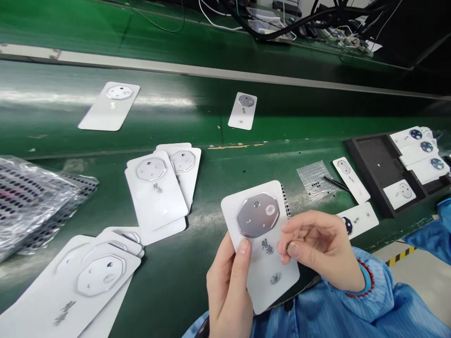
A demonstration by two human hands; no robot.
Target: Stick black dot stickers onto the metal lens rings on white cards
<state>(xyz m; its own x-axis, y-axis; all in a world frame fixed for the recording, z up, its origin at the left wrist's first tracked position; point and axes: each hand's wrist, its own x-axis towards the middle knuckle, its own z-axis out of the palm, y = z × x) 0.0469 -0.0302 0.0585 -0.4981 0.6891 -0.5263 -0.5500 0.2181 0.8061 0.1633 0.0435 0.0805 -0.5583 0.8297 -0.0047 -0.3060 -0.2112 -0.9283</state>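
A white card [264, 281] sits tilted in the left hand [227, 286], its thumb pressed on the card's lower left edge. A dull silver eight-sided metal plate [257, 216] covers the card's upper half, with a small dark hole and a paler round patch near its top (the sheen may be a film, hard to tell). Grey printed characters [268, 247] and a small round mark [276, 278] lie below it.

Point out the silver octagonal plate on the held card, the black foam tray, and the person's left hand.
silver octagonal plate [254, 218], head view, on its shiny face.
black foam tray [373, 164], head view, on its bare floor.
left hand [228, 286], head view, on the middle of the hand.
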